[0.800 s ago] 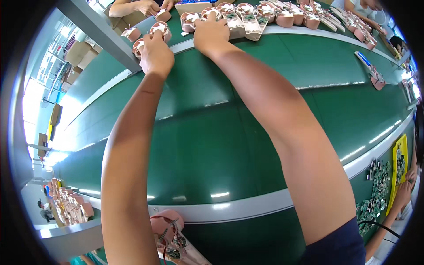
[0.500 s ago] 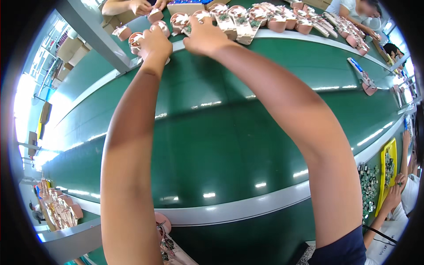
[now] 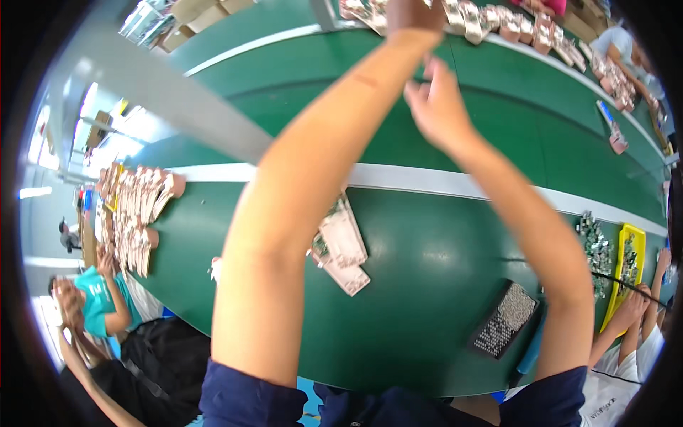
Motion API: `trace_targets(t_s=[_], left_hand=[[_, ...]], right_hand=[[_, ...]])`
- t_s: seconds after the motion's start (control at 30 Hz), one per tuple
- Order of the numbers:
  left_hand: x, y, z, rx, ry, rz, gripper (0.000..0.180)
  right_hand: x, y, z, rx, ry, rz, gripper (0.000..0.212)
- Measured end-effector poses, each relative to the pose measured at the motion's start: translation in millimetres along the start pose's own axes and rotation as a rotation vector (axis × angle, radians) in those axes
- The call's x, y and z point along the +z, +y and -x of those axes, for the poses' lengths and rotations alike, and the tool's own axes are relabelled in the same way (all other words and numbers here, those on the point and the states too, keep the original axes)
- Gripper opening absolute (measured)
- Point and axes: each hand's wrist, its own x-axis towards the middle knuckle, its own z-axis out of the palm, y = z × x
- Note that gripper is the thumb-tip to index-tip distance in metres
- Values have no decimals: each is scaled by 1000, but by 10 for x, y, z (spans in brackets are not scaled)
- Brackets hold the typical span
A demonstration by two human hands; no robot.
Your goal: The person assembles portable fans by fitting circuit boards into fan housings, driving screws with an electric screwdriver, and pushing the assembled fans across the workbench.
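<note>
My left hand (image 3: 415, 18) reaches to the far row of pink plastic housings (image 3: 473, 20), where the top edge of the picture cuts it off. Its fingers are hidden, so a hold on any housing cannot be made out. My right hand (image 3: 442, 103) hangs over the green work surface (image 3: 512, 135), a little nearer to me. Thumb and fingers stand apart with nothing seen between them, slightly blurred. Below my left forearm lie a few pale pink housings (image 3: 345, 238) with green circuit boards showing, partly covered by the arm.
Stacked pink housings (image 3: 146, 199) stand at the left, near a person in teal. A grey post (image 3: 206, 107) rises at left. At right are a dark tray of small metal parts (image 3: 506, 319), loose circuit boards (image 3: 594, 245), and a yellow tray (image 3: 610, 313) beside a co-worker's hands.
My right hand has come away from the far housings and back over the green surface. My view has shifted, showing more of the near bench. My left hand is still at the far row.
</note>
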Motion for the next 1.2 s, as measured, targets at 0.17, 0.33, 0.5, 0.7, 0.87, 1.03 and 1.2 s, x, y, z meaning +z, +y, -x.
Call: trace_targets(t_s=[0.17,0.33,0.5,0.7,0.87,1.03,1.2], left_hand=[[-1720,1686,758,-150,91,568,21],[-2657,1919,2475,-59,388,217,24],[-2984,1487,3223,-362,112,-437,58],[-2882,1421,3266,-393,-62,-491,68],[-2863,1367,3298,-401,-126,-524,74],[-2887,1323,3331,-383,-131,-555,69],[-2905,1385,3249,-356,-154,-526,70]], right_hand=[[195,-1108,1364,-109,-374,-228,65],[167,-1360,1827,-165,-194,88,75],[286,-1490,1891,-211,-259,234,70],[328,-1541,1894,-254,-220,266,46],[291,-1396,1797,-343,-67,198,38],[97,-1241,1751,-262,-14,104,38],[-79,-928,1846,-186,-10,221,38]])
